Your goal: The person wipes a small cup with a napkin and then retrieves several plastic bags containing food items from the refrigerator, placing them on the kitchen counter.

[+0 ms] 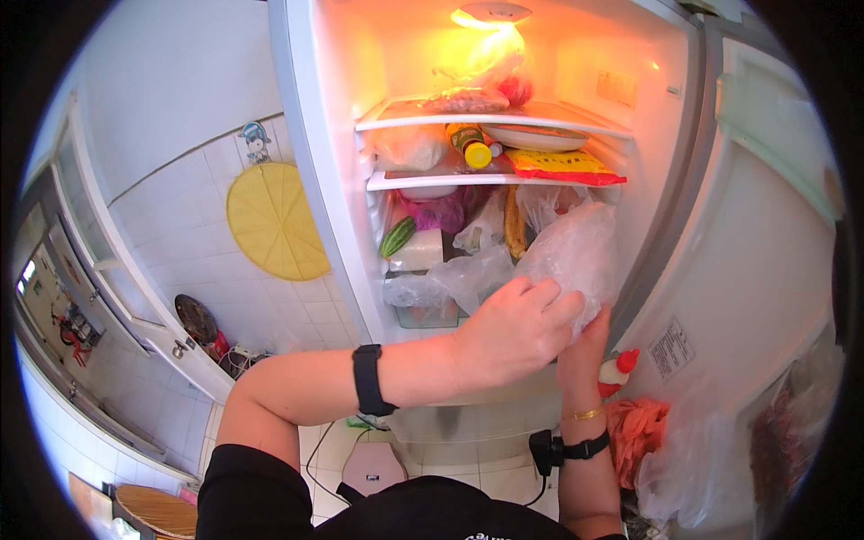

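Note:
A translucent white plastic bag (572, 253) is gathered in front of the open refrigerator's lower right compartment. My left hand (514, 331) reaches across and grips the bag's near end with bent fingers. Just to its right, my right hand (586, 351) pinches the same end from below, partly hidden behind the left hand. What the bag contains cannot be made out. Close behind it are a browned banana (515, 226) and another clear bag (479, 273). A green cucumber (398, 236) lies on a white block-shaped package (418, 251) further left.
The middle shelf (439, 181) holds a yellow-capped bottle (476, 154), a plate (536, 137) and a yellow-red packet (567, 167). At right, the open door (729, 304) has a red-capped squeeze bottle (615, 372) and a red plastic bag (634, 432) beside it. A pink scale-like device (374, 466) lies on the floor.

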`<control>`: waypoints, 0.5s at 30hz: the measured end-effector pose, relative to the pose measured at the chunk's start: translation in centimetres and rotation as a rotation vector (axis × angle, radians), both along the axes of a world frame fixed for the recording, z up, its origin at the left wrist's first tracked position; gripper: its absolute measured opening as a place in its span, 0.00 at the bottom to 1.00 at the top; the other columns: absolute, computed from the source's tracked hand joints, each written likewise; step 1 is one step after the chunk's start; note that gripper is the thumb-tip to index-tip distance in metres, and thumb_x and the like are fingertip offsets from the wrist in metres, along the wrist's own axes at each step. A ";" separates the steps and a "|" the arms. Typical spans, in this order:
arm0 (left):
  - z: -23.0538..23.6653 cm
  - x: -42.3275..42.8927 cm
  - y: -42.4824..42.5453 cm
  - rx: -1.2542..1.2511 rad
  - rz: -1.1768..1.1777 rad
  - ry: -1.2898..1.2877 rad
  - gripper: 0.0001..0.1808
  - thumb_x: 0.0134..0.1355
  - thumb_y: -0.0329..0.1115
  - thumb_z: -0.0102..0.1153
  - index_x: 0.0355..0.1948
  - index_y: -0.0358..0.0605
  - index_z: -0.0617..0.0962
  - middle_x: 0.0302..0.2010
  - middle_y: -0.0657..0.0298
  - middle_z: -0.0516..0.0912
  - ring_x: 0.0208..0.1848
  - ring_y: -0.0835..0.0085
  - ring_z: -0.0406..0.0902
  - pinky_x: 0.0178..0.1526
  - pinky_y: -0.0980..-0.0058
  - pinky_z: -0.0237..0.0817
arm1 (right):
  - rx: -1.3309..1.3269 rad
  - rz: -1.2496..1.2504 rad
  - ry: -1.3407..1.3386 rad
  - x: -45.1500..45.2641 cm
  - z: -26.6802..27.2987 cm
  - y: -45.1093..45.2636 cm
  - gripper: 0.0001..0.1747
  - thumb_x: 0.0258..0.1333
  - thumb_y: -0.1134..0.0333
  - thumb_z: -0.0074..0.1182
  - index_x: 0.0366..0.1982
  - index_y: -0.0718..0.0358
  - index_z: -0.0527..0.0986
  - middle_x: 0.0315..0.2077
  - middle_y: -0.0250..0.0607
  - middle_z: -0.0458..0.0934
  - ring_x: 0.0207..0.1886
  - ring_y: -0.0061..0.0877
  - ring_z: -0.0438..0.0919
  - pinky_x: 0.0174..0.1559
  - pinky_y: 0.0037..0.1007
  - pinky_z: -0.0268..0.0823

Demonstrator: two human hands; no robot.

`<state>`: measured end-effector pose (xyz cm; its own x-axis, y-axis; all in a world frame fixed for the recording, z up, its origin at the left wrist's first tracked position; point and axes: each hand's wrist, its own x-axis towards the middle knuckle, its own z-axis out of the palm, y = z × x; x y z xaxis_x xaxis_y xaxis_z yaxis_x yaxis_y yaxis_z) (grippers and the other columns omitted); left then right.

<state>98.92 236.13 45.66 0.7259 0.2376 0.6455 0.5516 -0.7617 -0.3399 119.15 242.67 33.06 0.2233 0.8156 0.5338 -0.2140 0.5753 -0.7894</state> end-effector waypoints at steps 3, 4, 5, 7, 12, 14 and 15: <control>-0.1 0.2 0.8 0.019 -0.042 -0.029 0.09 0.59 0.40 0.74 0.37 0.49 0.89 0.85 0.49 0.80 0.74 0.50 0.82 0.73 0.34 0.82 | -0.070 0.042 0.000 -0.1 -0.1 -1.0 0.35 0.88 0.72 0.65 0.87 0.64 0.69 0.81 0.42 0.80 0.82 0.32 0.80 0.82 0.41 0.77; -0.3 0.3 1.1 0.024 -0.055 -0.039 0.09 0.59 0.40 0.74 0.37 0.48 0.90 0.90 0.47 0.78 0.78 0.48 0.80 0.78 0.30 0.80 | -0.078 0.053 -0.005 -0.2 -0.1 -1.3 0.34 0.89 0.72 0.64 0.87 0.64 0.69 0.81 0.42 0.79 0.83 0.32 0.80 0.82 0.41 0.78; -1.0 0.4 1.7 0.004 -0.052 -0.051 0.09 0.60 0.40 0.75 0.37 0.49 0.89 0.94 0.47 0.73 0.83 0.45 0.76 0.80 0.23 0.76 | -0.086 0.065 -0.009 -0.3 0.0 -1.6 0.34 0.90 0.72 0.62 0.88 0.63 0.68 0.82 0.42 0.79 0.83 0.32 0.80 0.82 0.41 0.78; -1.6 0.6 2.3 -0.010 -0.049 -0.067 0.09 0.61 0.41 0.76 0.38 0.50 0.89 0.98 0.47 0.68 0.89 0.42 0.73 0.82 0.16 0.72 | -0.128 0.181 0.103 -0.2 0.2 -2.0 0.36 0.91 0.72 0.62 0.90 0.62 0.66 0.84 0.42 0.78 0.83 0.33 0.81 0.82 0.41 0.78; -3.8 1.0 3.1 -0.048 -0.093 -0.090 0.09 0.65 0.41 0.76 0.42 0.53 0.87 0.93 0.46 0.74 0.90 0.38 0.72 0.80 0.12 0.73 | -0.242 0.368 0.277 0.3 -0.4 -3.3 0.42 0.90 0.71 0.64 0.95 0.59 0.63 0.85 0.40 0.77 0.83 0.34 0.82 0.82 0.40 0.79; -4.8 1.2 3.0 -0.043 -0.096 -0.093 0.10 0.66 0.40 0.75 0.43 0.52 0.86 0.89 0.47 0.77 0.88 0.38 0.74 0.78 0.15 0.75 | -0.272 0.392 0.268 0.9 -1.5 -4.2 0.43 0.90 0.71 0.65 0.95 0.58 0.63 0.85 0.39 0.79 0.83 0.33 0.82 0.82 0.39 0.78; -5.2 1.2 2.9 -0.025 -0.088 -0.094 0.10 0.67 0.40 0.74 0.44 0.52 0.84 0.86 0.48 0.80 0.86 0.38 0.77 0.76 0.18 0.78 | -0.274 0.430 0.240 1.2 -2.0 -4.5 0.44 0.89 0.73 0.63 0.96 0.58 0.62 0.84 0.39 0.79 0.83 0.34 0.83 0.82 0.40 0.79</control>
<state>100.12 239.03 40.47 0.6809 0.1930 0.7065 0.5112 -0.8161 -0.2697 120.34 238.16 31.04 -0.0708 0.9616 0.2652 -0.5760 0.1777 -0.7979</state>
